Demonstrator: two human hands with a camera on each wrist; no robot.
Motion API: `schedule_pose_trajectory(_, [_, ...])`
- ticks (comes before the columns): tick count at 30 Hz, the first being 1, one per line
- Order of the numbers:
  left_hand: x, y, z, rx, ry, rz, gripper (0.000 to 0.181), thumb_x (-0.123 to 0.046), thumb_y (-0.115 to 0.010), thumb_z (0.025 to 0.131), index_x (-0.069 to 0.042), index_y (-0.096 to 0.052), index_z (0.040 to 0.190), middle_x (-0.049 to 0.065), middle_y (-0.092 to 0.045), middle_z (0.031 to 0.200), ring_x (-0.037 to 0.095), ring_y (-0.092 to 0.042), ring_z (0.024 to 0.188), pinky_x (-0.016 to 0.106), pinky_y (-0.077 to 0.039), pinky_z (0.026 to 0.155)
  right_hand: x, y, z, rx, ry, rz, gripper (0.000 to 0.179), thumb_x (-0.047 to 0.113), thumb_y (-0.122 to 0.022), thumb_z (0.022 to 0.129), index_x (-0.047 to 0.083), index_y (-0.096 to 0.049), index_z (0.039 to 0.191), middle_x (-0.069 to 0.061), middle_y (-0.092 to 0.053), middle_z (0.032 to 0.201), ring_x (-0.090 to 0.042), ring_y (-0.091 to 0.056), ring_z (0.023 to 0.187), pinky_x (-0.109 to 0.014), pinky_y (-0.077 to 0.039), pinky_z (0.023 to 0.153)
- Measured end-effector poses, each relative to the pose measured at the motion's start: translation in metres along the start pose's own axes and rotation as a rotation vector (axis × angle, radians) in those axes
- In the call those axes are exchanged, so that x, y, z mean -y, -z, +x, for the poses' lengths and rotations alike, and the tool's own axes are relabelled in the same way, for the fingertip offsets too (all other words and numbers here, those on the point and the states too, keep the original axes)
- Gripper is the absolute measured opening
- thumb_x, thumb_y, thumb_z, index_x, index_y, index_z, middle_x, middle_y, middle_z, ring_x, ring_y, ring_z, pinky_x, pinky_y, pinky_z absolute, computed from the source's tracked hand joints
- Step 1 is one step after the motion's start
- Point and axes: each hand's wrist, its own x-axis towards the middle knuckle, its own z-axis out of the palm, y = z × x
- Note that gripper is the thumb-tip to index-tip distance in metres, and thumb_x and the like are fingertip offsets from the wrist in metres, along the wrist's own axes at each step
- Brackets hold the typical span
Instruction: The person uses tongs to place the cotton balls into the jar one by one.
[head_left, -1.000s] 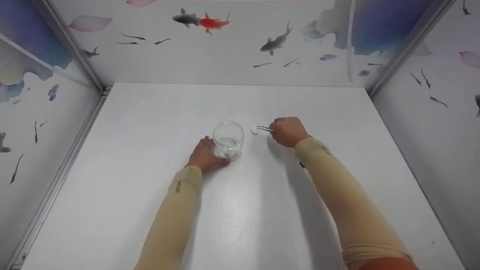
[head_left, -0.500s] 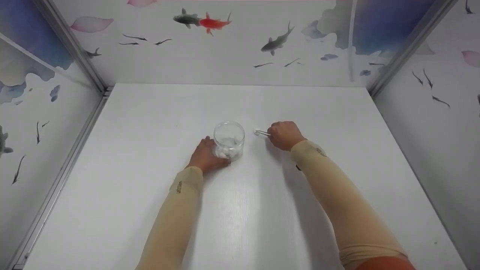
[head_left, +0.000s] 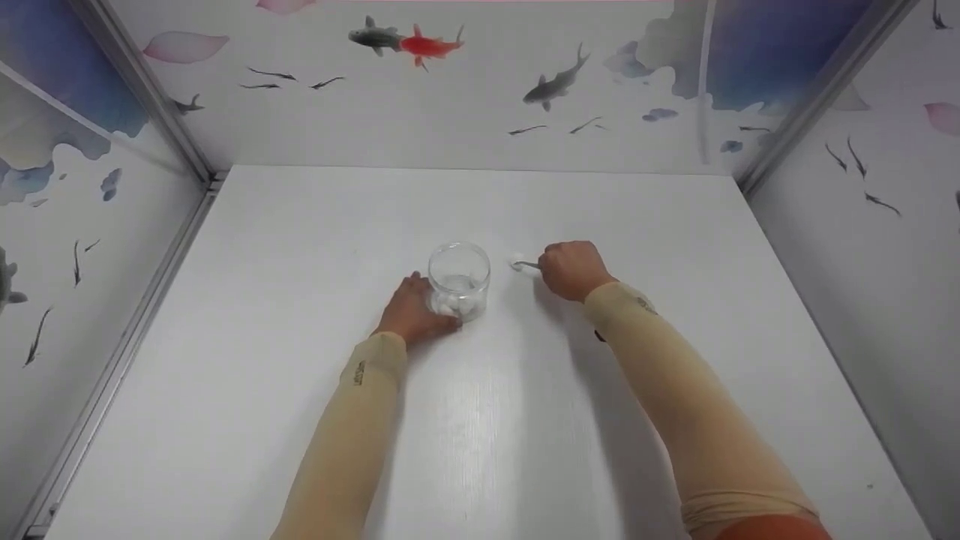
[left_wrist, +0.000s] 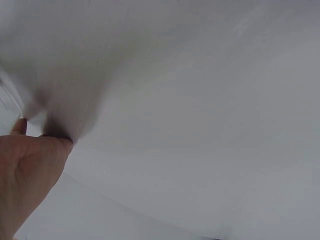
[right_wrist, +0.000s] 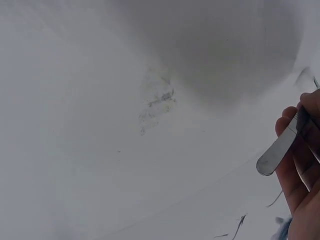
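Observation:
A clear round jar (head_left: 459, 279) stands upright on the white table, with several white cotton balls (head_left: 448, 309) at its bottom. My left hand (head_left: 412, 311) holds the jar low on its near left side, thumb across the front. In the left wrist view that hand (left_wrist: 32, 170) is at the left edge, with only a sliver of the jar showing. To the right of the jar, my right hand (head_left: 576, 270) grips metal tweezers (head_left: 529, 265). Their tips meet a small white ball (head_left: 514, 259); whether they pinch it is unclear. The tweezers' rounded end (right_wrist: 275, 154) sticks out of the right hand.
The white table (head_left: 262, 247) is bounded by printed panels with fish at the back (head_left: 465, 127) and on both sides. A smudge (right_wrist: 160, 100) marks the surface in the right wrist view.
My right hand has come slightly nearer, lowering the tweezers' tips. The tips showed apart earlier and now look drawn together. The left hand and jar have stayed in place.

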Motion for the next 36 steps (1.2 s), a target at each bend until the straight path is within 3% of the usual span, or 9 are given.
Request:
schedule_pose_trajectory(5, [0.0, 0.0, 0.0, 0.007, 0.013, -0.026, 0.1, -0.043, -0.091, 0.068, -0.011, -0.043, 0.15, 0.011, -0.018, 0.164, 0.03, -0.011, 0.151, 0.042, -0.011, 0.122, -0.004, 0.008, -0.008, -0.051, 0.016, -0.014, 0.019, 0.006, -0.061, 0.091, 0.004, -0.071, 0.075, -0.006, -0.063, 0.068, -0.018, -0.047, 0.052, -0.039, -0.052, 0.046])
schedule_pose_trajectory(19, [0.0, -0.002, 0.0, 0.0, 0.019, -0.007, 0.104, -0.045, -0.09, 0.068, -0.008, -0.039, 0.151, 0.013, -0.017, 0.164, 0.032, -0.013, 0.15, 0.043, -0.011, 0.122, -0.01, 0.031, -0.031, -0.131, 0.064, 0.081, 0.017, 0.008, -0.063, 0.09, 0.009, -0.076, 0.079, -0.002, -0.063, 0.068, -0.017, -0.055, 0.053, -0.036, -0.054, 0.049])
schedule_pose_trajectory(28, [0.001, -0.002, 0.001, 0.013, -0.007, -0.013, 0.105, -0.046, -0.091, 0.068, -0.01, -0.039, 0.152, 0.015, -0.017, 0.164, 0.033, -0.014, 0.15, 0.043, -0.011, 0.122, -0.003, 0.052, -0.037, -0.156, 0.1, 0.091, 0.014, 0.009, -0.064, 0.092, 0.009, -0.078, 0.088, -0.003, -0.068, 0.074, -0.017, -0.063, 0.06, -0.034, -0.059, 0.057])
schedule_pose_trajectory(36, [0.002, -0.002, 0.002, 0.02, -0.021, 0.015, 0.101, -0.046, -0.09, 0.069, -0.008, -0.042, 0.15, 0.015, -0.017, 0.164, 0.032, -0.011, 0.15, 0.044, -0.01, 0.122, 0.01, 0.069, -0.035, -0.27, 0.167, 0.112, 0.016, 0.006, -0.063, 0.091, 0.008, -0.076, 0.082, -0.003, -0.066, 0.071, -0.018, -0.063, 0.059, -0.035, -0.055, 0.05])
